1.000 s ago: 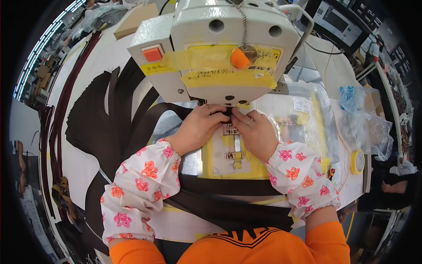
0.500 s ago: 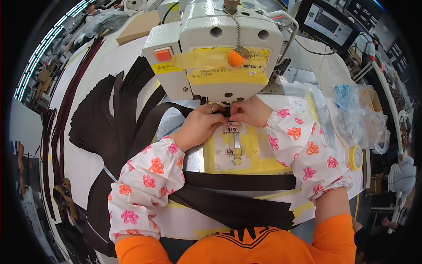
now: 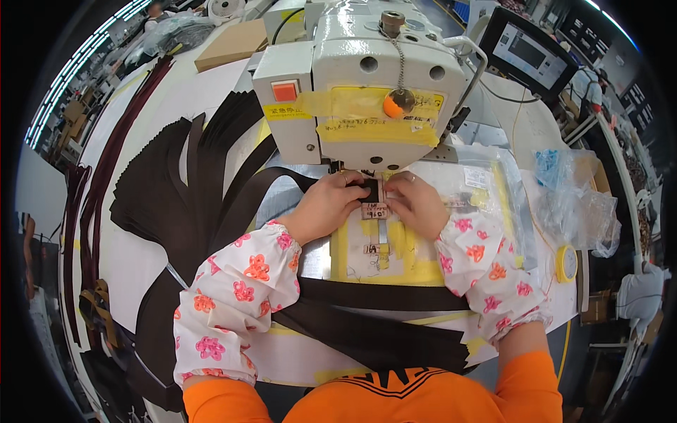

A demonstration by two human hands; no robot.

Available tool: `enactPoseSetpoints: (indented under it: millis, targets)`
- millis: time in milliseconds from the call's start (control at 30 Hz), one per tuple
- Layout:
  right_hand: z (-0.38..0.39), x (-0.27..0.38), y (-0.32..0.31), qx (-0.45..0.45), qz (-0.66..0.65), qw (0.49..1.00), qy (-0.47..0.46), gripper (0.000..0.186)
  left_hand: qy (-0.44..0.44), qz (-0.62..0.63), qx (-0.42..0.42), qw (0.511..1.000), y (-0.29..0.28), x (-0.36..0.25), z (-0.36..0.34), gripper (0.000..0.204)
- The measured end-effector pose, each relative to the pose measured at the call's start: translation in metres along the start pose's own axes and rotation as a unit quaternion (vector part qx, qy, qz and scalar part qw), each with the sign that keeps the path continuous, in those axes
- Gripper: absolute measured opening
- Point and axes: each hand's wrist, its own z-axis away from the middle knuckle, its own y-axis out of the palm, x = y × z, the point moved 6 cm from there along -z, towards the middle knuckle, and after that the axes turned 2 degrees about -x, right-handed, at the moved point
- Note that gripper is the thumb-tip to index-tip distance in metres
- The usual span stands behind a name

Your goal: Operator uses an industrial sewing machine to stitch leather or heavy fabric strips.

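At twelve o'clock, below the machine head (image 3: 381, 106), our left hand (image 3: 326, 204) pinches the dark band (image 3: 371, 192); whether our right hand (image 3: 419, 206), at its three-o'clock edge, grips, we cannot tell. Likely light and limp, best held by both edges.

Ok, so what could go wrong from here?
The bare left hand and bare right hand sit close to the boxy white machine head; either might get caught if it runs. The long, dark-brown fabric strip curves toward the left hand, so it could twist or pull crooked.
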Motion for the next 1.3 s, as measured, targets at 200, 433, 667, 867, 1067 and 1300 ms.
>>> enactPoseSetpoints:
  millis: [200,433,667,867,1067,1300]
  targets:
    - [0.011,0.021,0.007,0.006,0.153,0.985,-0.075,0.031,-0.019,0.029,0.122,0.992,0.003,0.017,-0.009,0.028]
    - [0.001,0.032,0.015,0.102,0.298,0.947,-0.061,0.023,0.012,-0.13,0.104,0.986,0.002,-0.007,-0.003,0.029]
    - [0.01,0.031,0.021,0.02,0.306,0.949,-0.068,0.023,-0.01,-0.156,0.093,0.983,0.002,-0.002,0.002,0.03]
    - [0.004,0.029,0.013,0.01,0.225,0.973,-0.059,0.03,0.002,-0.163,0.073,0.984,0.008,0.007,0.003,0.027]
    - [0.008,0.026,0.006,0.041,0.142,0.986,-0.08,0.033,-0.02,-0.146,0.097,0.984,0.015,0.01,0.008,0.022]
    - [0.008,0.02,0.006,0.051,0.16,0.983,-0.08,0.037,0.012,-0.144,0.073,0.987,0.014,0.012,0.007,0.024]
